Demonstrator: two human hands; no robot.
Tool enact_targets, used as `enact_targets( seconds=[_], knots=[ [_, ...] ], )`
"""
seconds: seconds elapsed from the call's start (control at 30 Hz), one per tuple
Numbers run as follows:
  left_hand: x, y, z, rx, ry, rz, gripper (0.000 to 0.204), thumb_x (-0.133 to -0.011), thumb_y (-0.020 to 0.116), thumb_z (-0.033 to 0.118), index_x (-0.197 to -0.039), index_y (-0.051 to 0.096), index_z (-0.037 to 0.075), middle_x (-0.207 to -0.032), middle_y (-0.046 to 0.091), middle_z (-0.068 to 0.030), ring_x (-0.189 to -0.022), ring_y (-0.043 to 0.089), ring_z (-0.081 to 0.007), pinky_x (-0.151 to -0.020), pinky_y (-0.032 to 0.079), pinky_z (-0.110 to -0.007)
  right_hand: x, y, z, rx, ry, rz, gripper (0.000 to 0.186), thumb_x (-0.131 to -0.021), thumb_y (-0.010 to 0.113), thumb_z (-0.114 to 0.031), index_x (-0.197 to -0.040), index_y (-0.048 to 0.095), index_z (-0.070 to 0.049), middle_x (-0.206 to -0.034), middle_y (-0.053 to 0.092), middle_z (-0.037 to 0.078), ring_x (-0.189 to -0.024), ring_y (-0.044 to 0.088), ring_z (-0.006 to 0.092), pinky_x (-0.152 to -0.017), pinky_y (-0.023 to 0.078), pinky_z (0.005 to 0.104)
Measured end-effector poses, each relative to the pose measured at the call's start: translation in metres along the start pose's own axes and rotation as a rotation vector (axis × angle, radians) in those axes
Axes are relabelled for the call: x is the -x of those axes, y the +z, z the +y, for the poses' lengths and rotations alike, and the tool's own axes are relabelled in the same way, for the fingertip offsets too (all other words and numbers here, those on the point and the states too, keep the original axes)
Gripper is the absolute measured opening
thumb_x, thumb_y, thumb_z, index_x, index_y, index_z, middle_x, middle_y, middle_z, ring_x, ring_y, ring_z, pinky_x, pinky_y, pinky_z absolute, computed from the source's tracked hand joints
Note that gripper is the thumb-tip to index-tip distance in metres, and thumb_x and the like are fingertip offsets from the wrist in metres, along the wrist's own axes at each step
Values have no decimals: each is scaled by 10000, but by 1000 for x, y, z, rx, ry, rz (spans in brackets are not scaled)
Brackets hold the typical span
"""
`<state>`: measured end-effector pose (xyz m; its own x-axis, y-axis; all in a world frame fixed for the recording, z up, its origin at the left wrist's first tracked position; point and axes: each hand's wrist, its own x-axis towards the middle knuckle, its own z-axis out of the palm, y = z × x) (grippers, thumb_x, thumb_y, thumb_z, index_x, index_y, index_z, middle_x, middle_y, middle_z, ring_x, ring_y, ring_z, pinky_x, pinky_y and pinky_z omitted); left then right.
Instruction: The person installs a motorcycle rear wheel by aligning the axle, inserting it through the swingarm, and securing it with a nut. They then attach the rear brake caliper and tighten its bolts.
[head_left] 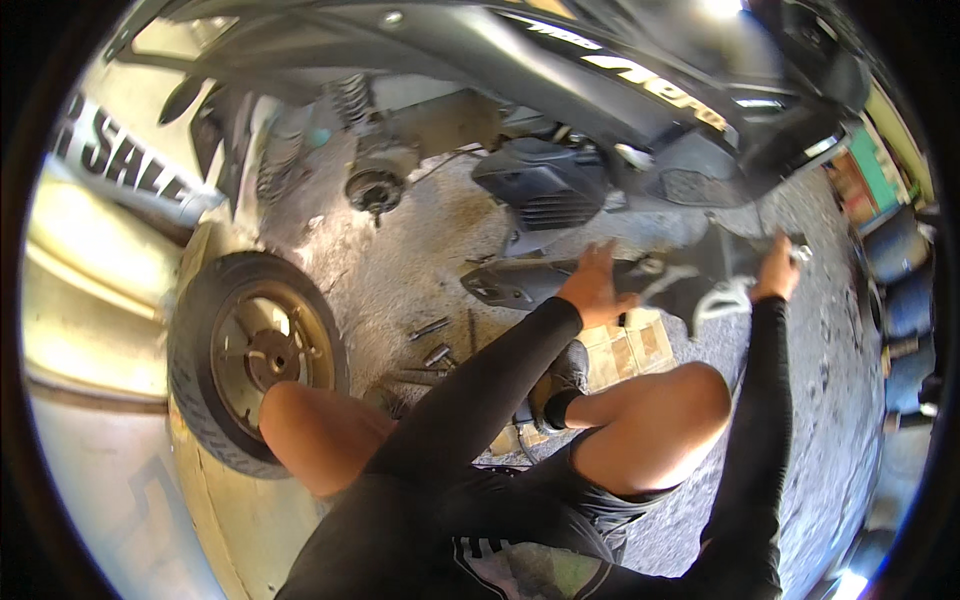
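Note:
My left hand [600,285] is curled on a long black exhaust muffler [510,283] lying across the middle, above my knees. My right hand [778,267] grips the right end of this assembly, at a dark metal bracket [720,255] with a pale cut-out piece beneath it. A black slatted cover [540,185] sits just beyond, under the scooter's dark body [690,120]. A socket and small tools [437,355] lie on the ground below the muffler's left end. Tan tiles or cardboard [625,350] lie beneath my hands.
A detached wheel [240,420] leans at left against a pale ledge. The scooter's bare hub [372,187] and shock [350,100] hang at upper middle. A lettered banner [120,150] is at far left. Blue drums [900,310] and stacked items line the right side, beyond rough concrete ground [820,420].

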<state>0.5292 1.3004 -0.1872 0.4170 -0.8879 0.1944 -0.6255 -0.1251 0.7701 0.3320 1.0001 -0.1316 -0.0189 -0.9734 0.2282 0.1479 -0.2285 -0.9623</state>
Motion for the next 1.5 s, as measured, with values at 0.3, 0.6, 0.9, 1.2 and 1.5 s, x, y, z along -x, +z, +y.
enact_targets(
  seconds=[0.3, 0.6, 0.9, 1.2, 1.5],
  knots=[
    [156, -218, -61, -44, -247, 233, 658, -903, 644, 217, -1452, 317, 60, -1459, 377, -139, -1279, 443, -278, -995, 439, -423, 2, -163, 192, 1160, -277, -170, 642, -826, 655, -423, -1219, 511, 64, -1163, 589, 294, -1089, 558, 436, -929, 422, 482],
    [424, -400, -48, -166, -865, 1169, 548, -926, 600, 269, -1413, 392, 128, -1317, 522, -63, -1104, 536, -165, -888, 425, -317, 197, -290, 371, 930, 604, -475, 527, -787, 739, -342, -1053, 562, 77, -957, 681, 220, -810, 645, 276, -714, 503, 416],
    [527, -404, -117, -8, -1046, 1281, 624, -916, 572, 391, -1422, 356, 97, -1301, 516, -78, -1169, 493, -210, -902, 414, -393, 265, -365, 317, 1194, 582, -325, 488, -744, 687, -289, -1000, 604, 117, -970, 680, 240, -865, 662, 328, -813, 512, 430],
    [523, -422, -157, -162, -1097, 1072, 920, -855, 572, 629, -1482, 245, 41, -1468, 370, -144, -1340, 371, -288, -1079, 335, -401, 323, -388, 299, 1243, 768, -62, 734, -720, 713, -396, -1217, 472, 88, -1110, 622, 270, -1078, 590, 397, -946, 451, 435],
    [478, -392, -144, -557, -991, 995, 954, -779, 716, 542, -1416, 335, -59, -1403, 424, -240, -1291, 413, -336, -1066, 326, -394, 288, -499, 368, 1466, 1001, -209, 1075, -696, 656, -664, -1351, 325, 122, -1304, 487, 319, -1162, 540, 432, -973, 452, 485]
  ],
)
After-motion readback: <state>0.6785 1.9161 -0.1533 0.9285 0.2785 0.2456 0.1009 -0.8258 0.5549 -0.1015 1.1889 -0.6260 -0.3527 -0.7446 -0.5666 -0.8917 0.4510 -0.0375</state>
